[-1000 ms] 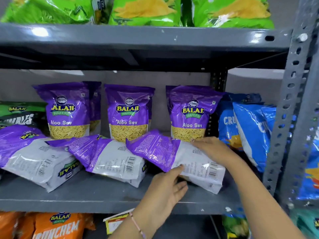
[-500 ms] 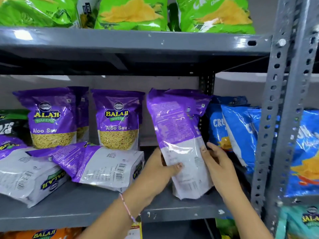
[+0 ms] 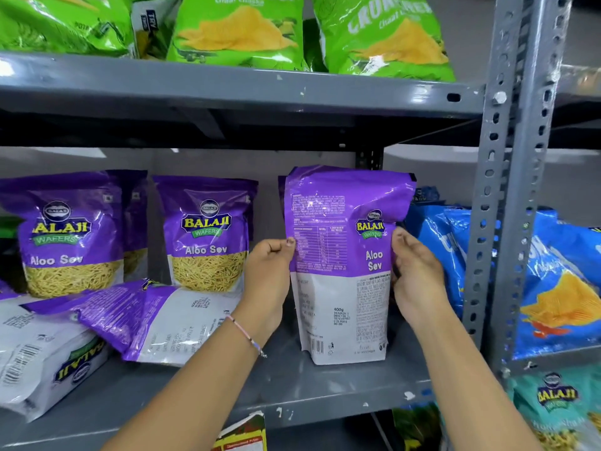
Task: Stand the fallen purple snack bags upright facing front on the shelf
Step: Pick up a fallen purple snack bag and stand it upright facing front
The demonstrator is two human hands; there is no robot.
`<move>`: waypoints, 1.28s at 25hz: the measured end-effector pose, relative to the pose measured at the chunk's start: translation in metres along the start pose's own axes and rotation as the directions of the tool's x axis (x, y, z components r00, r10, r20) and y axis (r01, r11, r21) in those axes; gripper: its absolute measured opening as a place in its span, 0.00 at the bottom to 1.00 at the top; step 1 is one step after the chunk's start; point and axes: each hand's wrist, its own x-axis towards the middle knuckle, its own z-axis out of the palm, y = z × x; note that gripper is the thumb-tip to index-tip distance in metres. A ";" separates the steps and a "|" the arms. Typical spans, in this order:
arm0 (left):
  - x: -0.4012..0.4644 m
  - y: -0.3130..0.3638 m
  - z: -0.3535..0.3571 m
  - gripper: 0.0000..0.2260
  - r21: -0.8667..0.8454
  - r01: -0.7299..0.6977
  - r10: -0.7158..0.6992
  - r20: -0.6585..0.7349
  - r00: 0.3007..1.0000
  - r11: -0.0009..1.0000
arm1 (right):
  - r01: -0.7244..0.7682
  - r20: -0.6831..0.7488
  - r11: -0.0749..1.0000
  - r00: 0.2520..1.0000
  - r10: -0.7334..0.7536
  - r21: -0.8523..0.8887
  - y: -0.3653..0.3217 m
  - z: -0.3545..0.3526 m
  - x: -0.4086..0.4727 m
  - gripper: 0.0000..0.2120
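I hold a purple Aloo Sev bag (image 3: 341,262) upright on the grey shelf (image 3: 325,385), its printed back side toward me. My left hand (image 3: 270,271) grips its left edge and my right hand (image 3: 416,275) grips its right edge. Two purple bags stand upright facing front behind: one at the left (image 3: 65,232), one in the middle (image 3: 208,232). A fallen purple bag (image 3: 162,320) lies flat left of my left arm. Another fallen bag (image 3: 42,359) lies at the far left.
Blue snack bags (image 3: 435,255) crowd the shelf's right end beside a perforated grey upright post (image 3: 500,222). Green bags (image 3: 237,27) fill the shelf above. More blue bags (image 3: 566,281) sit on the neighbouring rack to the right.
The bag lay flat on the shelf a second ago. Both hands lifted it, stood it upright, and moved higher up its sides.
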 end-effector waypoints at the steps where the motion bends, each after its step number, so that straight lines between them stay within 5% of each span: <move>1: 0.002 0.000 -0.001 0.06 0.010 0.004 -0.004 -0.008 1.000 1.000 | 0.017 0.011 1.000 1.000 -0.017 -0.002 -0.001 0.003 0.002 0.08; 6: 0.011 0.002 -0.007 0.06 0.027 -0.005 0.007 -0.096 0.995 1.000 | 0.115 -0.103 0.993 0.988 -0.117 -0.028 -0.024 0.008 0.011 0.07; 11: 0.008 -0.005 -0.010 0.08 -0.046 0.031 -0.032 -0.023 0.999 0.998 | 0.133 0.095 0.980 0.988 -0.120 -0.150 -0.021 0.017 -0.005 0.08; 14: 0.004 -0.006 -0.006 0.09 0.016 -0.008 0.009 -0.049 0.999 1.000 | 0.166 0.055 0.971 0.986 -0.159 -0.169 -0.024 0.023 -0.009 0.09; 18: -0.028 -0.006 -0.007 0.10 0.106 -0.228 0.240 -0.117 0.964 0.968 | 0.122 0.110 0.977 0.988 -0.104 -0.176 -0.018 0.022 -0.010 0.06; 21: -0.079 -0.025 -0.011 0.14 0.333 -0.433 0.453 0.021 0.891 0.838 | 0.179 0.021 0.969 0.984 -0.178 -0.173 -0.006 0.019 -0.017 0.01; 24: -0.099 -0.042 -0.011 0.16 0.425 -0.368 0.285 0.248 0.926 0.827 | 0.348 -0.039 0.929 0.934 -0.355 -0.126 -0.005 0.015 -0.030 0.12; 27: -0.088 -0.041 -0.013 0.21 0.394 -0.224 0.108 0.296 0.949 0.891 | 0.254 0.025 0.966 0.967 -0.255 0.037 -0.003 0.008 -0.045 0.14; 30: -0.083 -0.035 -0.013 0.25 0.343 -0.057 -0.073 0.356 0.932 0.938 | 0.078 0.090 0.964 0.994 -0.057 -0.254 0.011 -0.005 -0.048 0.01; 32: -0.081 -0.040 -0.011 0.24 0.325 -0.020 -0.088 0.315 0.945 0.946 | -0.026 0.094 0.932 0.994 0.064 -0.362 0.023 -0.021 -0.046 0.15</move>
